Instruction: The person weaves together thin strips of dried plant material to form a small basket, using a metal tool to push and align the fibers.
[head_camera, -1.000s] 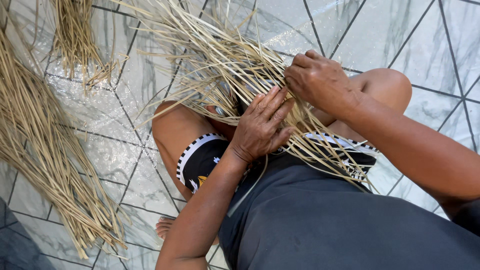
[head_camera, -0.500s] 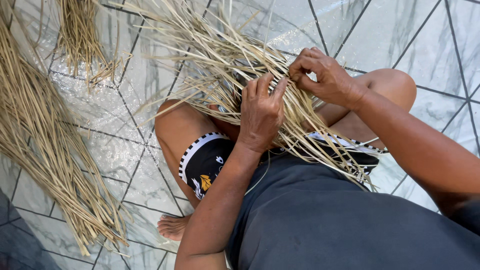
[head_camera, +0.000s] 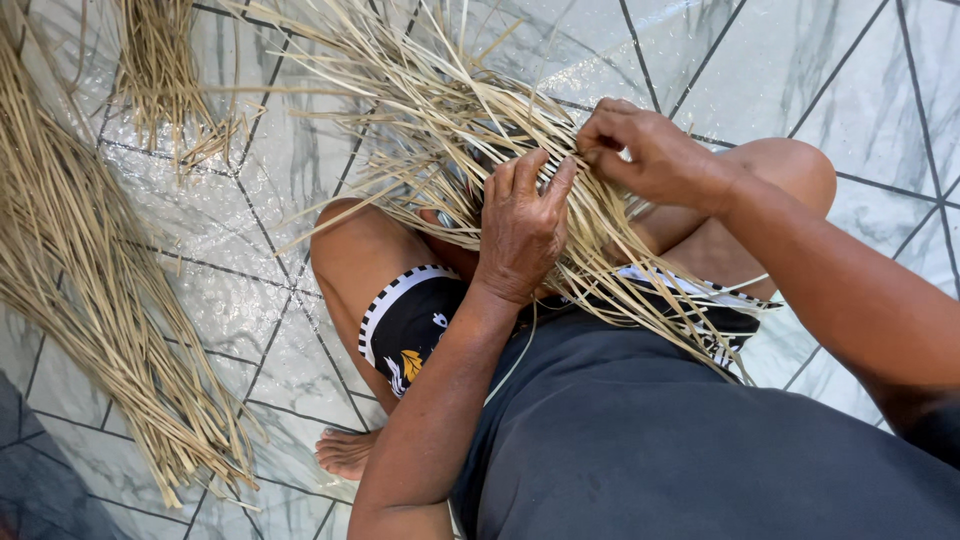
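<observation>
Across the person's lap lies a bundle of dry straw strips (head_camera: 450, 130), the left hand (head_camera: 525, 225) pressed flat on it, fingers together, while the right hand (head_camera: 640, 150) pinches strands just beside it.

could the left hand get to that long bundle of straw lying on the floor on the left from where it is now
Probably yes. The left hand rests on the straw in the lap, and only bare tiled floor and the raised knee lie between it and the long bundle, though it would take a stretch.
</observation>
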